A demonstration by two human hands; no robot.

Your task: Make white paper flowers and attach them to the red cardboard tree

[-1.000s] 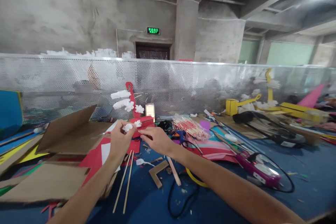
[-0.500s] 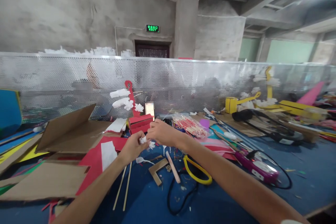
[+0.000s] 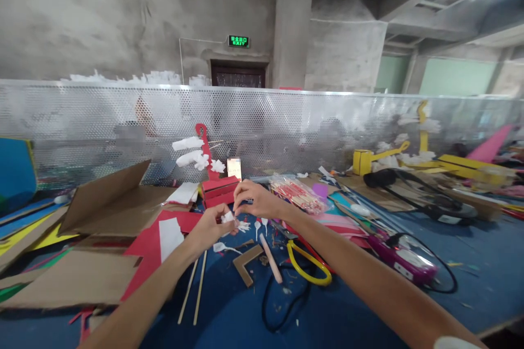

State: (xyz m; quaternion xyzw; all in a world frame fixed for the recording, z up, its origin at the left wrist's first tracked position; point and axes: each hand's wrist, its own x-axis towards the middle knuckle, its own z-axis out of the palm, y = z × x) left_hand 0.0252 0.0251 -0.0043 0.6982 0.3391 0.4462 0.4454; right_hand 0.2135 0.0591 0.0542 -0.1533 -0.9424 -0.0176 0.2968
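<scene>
My left hand (image 3: 210,226) is closed round a small white paper flower (image 3: 227,218) just above the blue table. My right hand (image 3: 256,200) pinches at the same flower from the right, thumb and forefinger together. A second white paper bit (image 3: 244,226) lies right below my hands. Behind them stands a red cardboard model (image 3: 215,188) with a red upright carrying white paper flowers (image 3: 196,161).
Brown cardboard sheets (image 3: 110,196) and red card (image 3: 153,240) lie at the left. Two wooden sticks (image 3: 194,289), a cardboard angle (image 3: 245,267), yellow-handled scissors (image 3: 309,267), a bag of sticks (image 3: 297,193) and a purple glue gun (image 3: 403,262) lie around. A perforated metal screen (image 3: 311,125) runs across the back.
Both hands came down from in front of the red model towards the table and closer together. The right hand now pinches the flower that the left hand holds.
</scene>
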